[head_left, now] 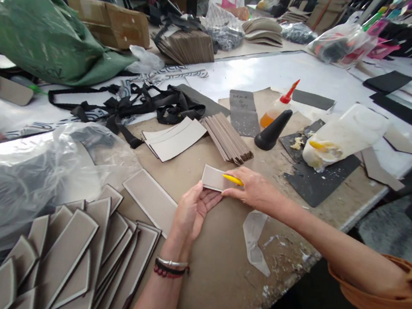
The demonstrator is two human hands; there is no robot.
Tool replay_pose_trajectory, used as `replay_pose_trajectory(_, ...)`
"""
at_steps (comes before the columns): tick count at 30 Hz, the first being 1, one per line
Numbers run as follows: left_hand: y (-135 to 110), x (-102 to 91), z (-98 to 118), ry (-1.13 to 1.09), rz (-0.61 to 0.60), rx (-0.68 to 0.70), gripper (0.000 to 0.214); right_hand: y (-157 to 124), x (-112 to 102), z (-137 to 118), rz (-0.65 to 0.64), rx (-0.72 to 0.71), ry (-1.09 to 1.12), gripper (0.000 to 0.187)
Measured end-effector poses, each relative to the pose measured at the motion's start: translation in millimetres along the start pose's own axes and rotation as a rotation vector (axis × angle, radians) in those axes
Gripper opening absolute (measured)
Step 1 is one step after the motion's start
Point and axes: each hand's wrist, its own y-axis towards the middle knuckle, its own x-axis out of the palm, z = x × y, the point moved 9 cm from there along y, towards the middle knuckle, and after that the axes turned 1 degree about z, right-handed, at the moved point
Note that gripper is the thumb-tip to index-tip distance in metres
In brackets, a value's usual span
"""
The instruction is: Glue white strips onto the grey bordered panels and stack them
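My left hand [193,209], palm up with a bangle and dark bead bracelet at the wrist, supports a small beige panel with pale edges [213,178] between thumb and fingers. At the panel's right end, my right hand [253,187] pinches a yellow stick-like tool [233,179], its tip over the panel; its fingers also touch the panel's edge. A longer beige panel with a white border [150,199] lies flat left of my left hand. Just beyond the hands sits a neat stack of narrow brown strips [227,138].
Many bordered panels [69,253] pile up at front left beside clear plastic sheeting [34,176]. Right of centre stand a black cone [274,129], a red-tipped bottle [275,110] and a cut-open white container [346,136]. Black straps [132,106] lie behind. Two people work across the table.
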Motion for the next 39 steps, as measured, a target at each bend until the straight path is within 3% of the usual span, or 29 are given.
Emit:
replay_pose_trajectory(5,-2,9.1,-3,-0.049,-0.077,-0.025,0.020,1,-8,-3,-0.005,0.031,0.044,0.039)
replay_pose_trajectory(11,-7,18.6,4,0.043,-0.127,0.065,0.022,1,-15,-11,-0.017,0.078,-0.011,0.037)
replay_pose_trajectory(15,-8,20.1,6,0.090,-0.125,0.088,0.023,-2,-16,-17,-0.039,0.043,-0.147,0.034)
replay_pose_trajectory(21,-5,14.2,-1,0.124,-0.028,0.079,0.018,-9,5,-39,-0.089,-0.161,-0.466,0.024)
replay_pose_trajectory(25,-3,6.5,-4,0.105,0.066,0.079,0.011,-11,5,-43,-0.042,-0.155,-0.537,0.023)
replay_pose_trajectory(28,-2,2.6,-5,0.094,0.120,0.053,0.012,-12,-14,-35,0.059,-0.058,-0.475,0.018)
replay_pose_trajectory(32,-3,-2.6,-2,0.078,0.190,0.064,0.008,-26,-57,-3,0.296,0.166,-0.318,0.008)
replay_pose_trajectory(36,-4,-9.0,2,0.079,0.244,0.092,0.006,-64,-105,43,0.584,0.425,-0.176,0.019)
replay_pose_trajectory(39,-3,-16.2,8,0.092,0.299,0.129,0.007,-99,-132,76,0.715,0.609,-0.076,0.025)
